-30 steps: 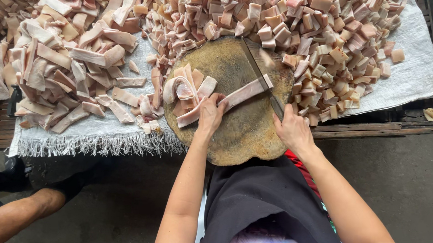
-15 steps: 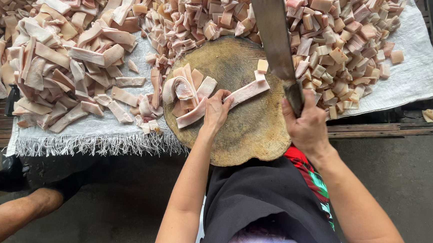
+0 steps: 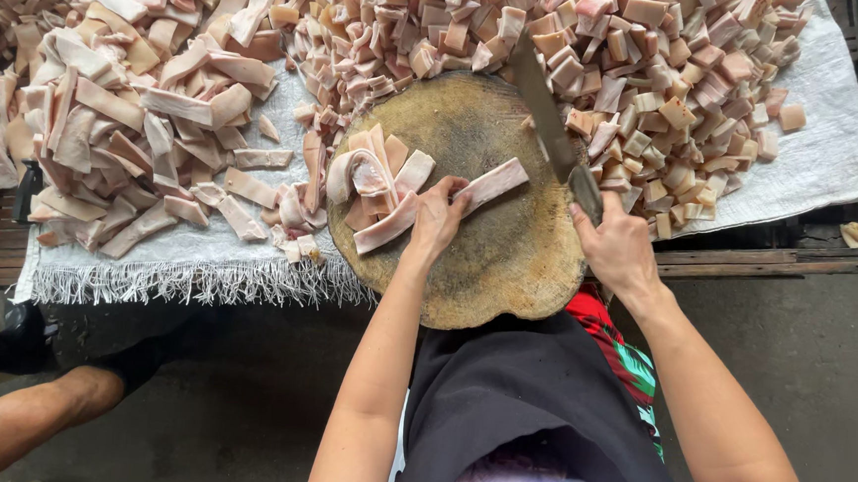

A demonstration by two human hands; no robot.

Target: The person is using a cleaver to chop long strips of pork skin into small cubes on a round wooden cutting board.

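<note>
left hand (image 3: 438, 215): closed down on a long pale pork strip (image 3: 451, 205), fingers curled, pinning it flat near the middle of the round wooden chopping block (image 3: 507, 266).
right hand (image 3: 615, 244): fist closed round the handle of a cleaver (image 3: 553, 129), at the block's right edge.
cleaver: blade angled up and away over the block's far right edge, clear of the wood; its tip reaches over the cubes.
strip: lies slantwise across the block, its right end poking out past the fingers, uncut.
arms: both reach forward from the body, forearms nearly straight, left wrist bent down.
waiting on block: a small bundle of strips (image 3: 371, 183) at its left side.
done: a big heap of cut cubes (image 3: 657, 76) beyond the block, towards the sack cloth's (image 3: 831, 156) right end.
left: a large pile of long strips (image 3: 128, 123) on the cloth's left half; by my judgement, much remains.
</note>
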